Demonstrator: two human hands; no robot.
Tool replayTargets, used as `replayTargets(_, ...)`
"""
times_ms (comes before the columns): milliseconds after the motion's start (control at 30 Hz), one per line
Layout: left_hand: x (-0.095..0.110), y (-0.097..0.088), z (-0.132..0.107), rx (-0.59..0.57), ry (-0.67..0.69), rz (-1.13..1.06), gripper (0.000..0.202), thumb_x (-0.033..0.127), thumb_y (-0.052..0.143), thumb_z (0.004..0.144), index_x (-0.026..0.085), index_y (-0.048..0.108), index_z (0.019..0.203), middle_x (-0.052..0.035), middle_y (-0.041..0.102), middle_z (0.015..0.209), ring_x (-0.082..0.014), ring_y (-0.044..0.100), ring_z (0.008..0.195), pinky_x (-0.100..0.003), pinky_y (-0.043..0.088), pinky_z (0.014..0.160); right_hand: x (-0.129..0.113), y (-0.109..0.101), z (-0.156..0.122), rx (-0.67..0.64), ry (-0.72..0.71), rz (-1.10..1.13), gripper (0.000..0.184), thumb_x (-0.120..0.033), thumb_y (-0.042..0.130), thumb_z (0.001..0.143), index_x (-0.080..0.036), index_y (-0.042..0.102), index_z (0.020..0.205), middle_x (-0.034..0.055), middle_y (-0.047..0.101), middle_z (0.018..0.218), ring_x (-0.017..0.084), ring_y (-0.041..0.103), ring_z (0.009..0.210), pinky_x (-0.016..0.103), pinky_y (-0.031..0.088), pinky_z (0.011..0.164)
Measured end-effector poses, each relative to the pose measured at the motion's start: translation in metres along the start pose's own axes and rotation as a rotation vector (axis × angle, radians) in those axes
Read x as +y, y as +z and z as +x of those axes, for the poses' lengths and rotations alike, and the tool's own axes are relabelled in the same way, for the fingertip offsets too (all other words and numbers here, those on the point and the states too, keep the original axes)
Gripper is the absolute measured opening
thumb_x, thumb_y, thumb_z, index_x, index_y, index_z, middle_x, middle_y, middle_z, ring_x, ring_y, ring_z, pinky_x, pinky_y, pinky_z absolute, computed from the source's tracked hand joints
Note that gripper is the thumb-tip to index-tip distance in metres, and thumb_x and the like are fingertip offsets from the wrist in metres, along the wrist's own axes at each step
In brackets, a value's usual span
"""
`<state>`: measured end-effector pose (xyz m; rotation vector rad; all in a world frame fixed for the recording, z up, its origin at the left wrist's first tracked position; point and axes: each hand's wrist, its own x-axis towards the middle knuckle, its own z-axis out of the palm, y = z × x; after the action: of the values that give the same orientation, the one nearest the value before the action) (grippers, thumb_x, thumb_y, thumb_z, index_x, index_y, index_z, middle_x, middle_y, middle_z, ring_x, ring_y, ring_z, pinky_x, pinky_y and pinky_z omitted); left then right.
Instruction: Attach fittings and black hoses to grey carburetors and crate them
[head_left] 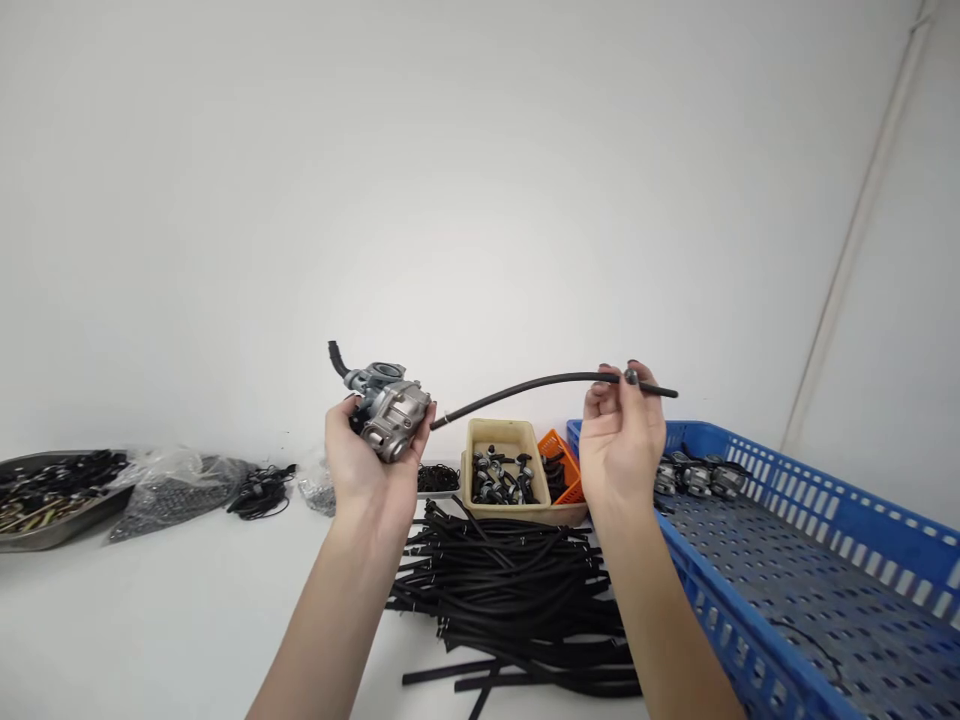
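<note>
My left hand (371, 465) is closed around a silver metal carburetor (397, 410), lifted above the table. A short black elbow tube sticks up from the carburetor's upper left. From its right side a long black rubber hose (532, 384) runs across in a gentle arch. Near the hose's far end, my right hand (624, 430) pinches it between thumb and fingers, and the free tip pokes out to the right. A small clip shows on the hose close to the carburetor. The exact joint between hose and carburetor is partly hidden by my left fingers.
Many black hoses (510, 590) lie piled below my hands. Behind them stand a cream bin (480, 430) of small parts and an orange basket (571, 470). A blue crate (750, 610) at right holds several carburetors. At left are a metal tray (67, 530) and plastic bags (180, 490).
</note>
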<state>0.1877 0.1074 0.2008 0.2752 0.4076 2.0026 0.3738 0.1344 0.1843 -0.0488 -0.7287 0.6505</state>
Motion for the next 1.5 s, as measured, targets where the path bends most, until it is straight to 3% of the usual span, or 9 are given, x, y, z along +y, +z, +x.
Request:
replayTargets(167, -0.01, 0.0, -0.005, -0.045, -0.121, 0.106, 0.015, 0.024, 0.053, 0.085, 0.014, 0.064, 0.083, -0.0093, 0.073, 0.082, -0.0221, 0.072, 0.067, -0.029, 0.06, 0.055, -0.012, 0.003, -0.002, 0.046, -0.084, 0.038, 0.019, -0.02, 0.075, 0.078, -0.023, 0.063, 0.092, -0.0026, 0.073, 0.088, 0.006, 0.067, 0.078, 0.02, 0.055, 0.079)
replayTargets(367, -0.017, -0.001, -0.009, -0.09, -0.168, 0.116, 0.012, 0.022, 0.057, 0.083, 0.013, 0.064, 0.082, -0.0102, 0.073, 0.086, -0.0244, 0.073, 0.075, -0.039, 0.064, 0.066, -0.016, 0.0, 0.004, 0.082, -0.141, 0.053, 0.016, -0.017, 0.072, 0.081, -0.022, 0.061, 0.091, -0.0021, 0.073, 0.09, 0.006, 0.068, 0.079, 0.018, 0.055, 0.078)
replayTargets(900, -0.02, -0.001, -0.01, -0.097, -0.188, 0.156, 0.013, 0.021, 0.057, 0.084, 0.012, 0.065, 0.081, -0.0103, 0.074, 0.081, -0.0226, 0.073, 0.068, -0.039, 0.065, 0.064, -0.019, 0.002, 0.005, 0.068, -0.152, 0.029, 0.016, -0.018, 0.072, 0.08, -0.023, 0.062, 0.092, -0.0027, 0.073, 0.089, 0.007, 0.068, 0.078, 0.02, 0.055, 0.079)
replayTargets(1100, -0.02, -0.001, -0.011, -0.105, -0.159, 0.157, 0.012, 0.021, 0.057, 0.084, 0.014, 0.065, 0.081, -0.009, 0.074, 0.08, -0.0218, 0.072, 0.069, -0.039, 0.065, 0.064, -0.009, 0.01, -0.01, -0.118, -0.106, -0.1, 0.009, -0.019, 0.073, 0.081, -0.022, 0.071, 0.088, -0.0023, 0.073, 0.087, 0.007, 0.067, 0.072, 0.022, 0.057, 0.075)
replayTargets(1367, -0.022, -0.002, -0.014, -0.148, -0.129, 0.224, 0.013, 0.024, 0.055, 0.086, 0.015, 0.065, 0.086, -0.0078, 0.073, 0.079, -0.0194, 0.07, 0.064, -0.032, 0.063, 0.055, 0.023, 0.016, -0.04, -0.475, 0.152, -0.487, 0.009, -0.024, 0.075, 0.078, -0.021, 0.074, 0.087, 0.0019, 0.074, 0.084, 0.014, 0.07, 0.071, 0.027, 0.059, 0.07)
replayTargets(1500, -0.023, -0.001, -0.013, -0.161, -0.14, 0.219, 0.014, 0.024, 0.056, 0.086, 0.014, 0.065, 0.089, -0.0087, 0.073, 0.083, -0.0207, 0.071, 0.067, -0.035, 0.064, 0.059, 0.024, 0.009, -0.032, -0.45, 0.132, -0.554, 0.012, -0.031, 0.075, 0.079, -0.021, 0.072, 0.085, 0.0005, 0.071, 0.073, 0.014, 0.068, 0.065, 0.026, 0.056, 0.065)
